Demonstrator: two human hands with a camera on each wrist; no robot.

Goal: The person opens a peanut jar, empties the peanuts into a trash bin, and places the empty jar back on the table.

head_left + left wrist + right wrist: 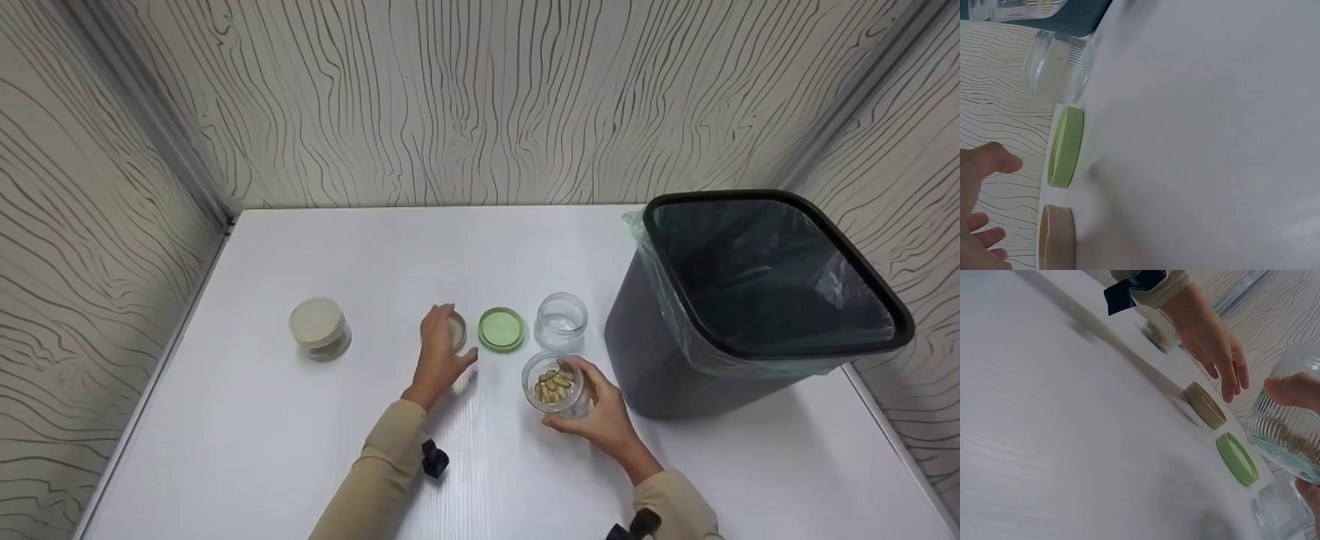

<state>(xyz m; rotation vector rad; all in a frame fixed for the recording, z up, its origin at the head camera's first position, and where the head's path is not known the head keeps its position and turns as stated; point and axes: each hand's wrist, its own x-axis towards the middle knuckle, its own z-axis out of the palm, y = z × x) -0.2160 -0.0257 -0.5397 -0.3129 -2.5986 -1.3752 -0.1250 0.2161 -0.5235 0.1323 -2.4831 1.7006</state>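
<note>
My right hand (606, 420) grips a clear ribbed glass jar (576, 407), fingers and thumb around its sides. Inside it lie several small, oval, yellow-brown pieces (553, 386) that look like nuts. The right wrist view shows this jar (1283, 433) tilted and raised over the table. My left hand (439, 364) hovers at a beige lid (457, 331), thumb spread from the fingers and nothing held. That lid (1204, 406) lies on the table, apart from the fingers in the right wrist view. Next to it is a green lid (501, 330). A second clear jar (561, 322), seemingly empty, stands behind the held one.
At the left stands a beige-lidded jar (318, 322) with something brownish inside. A large dark bin (637, 360) with a thin green liner (679, 315) takes up the right side of the white table (225, 435). Patterned panels (427, 105) enclose the back and sides.
</note>
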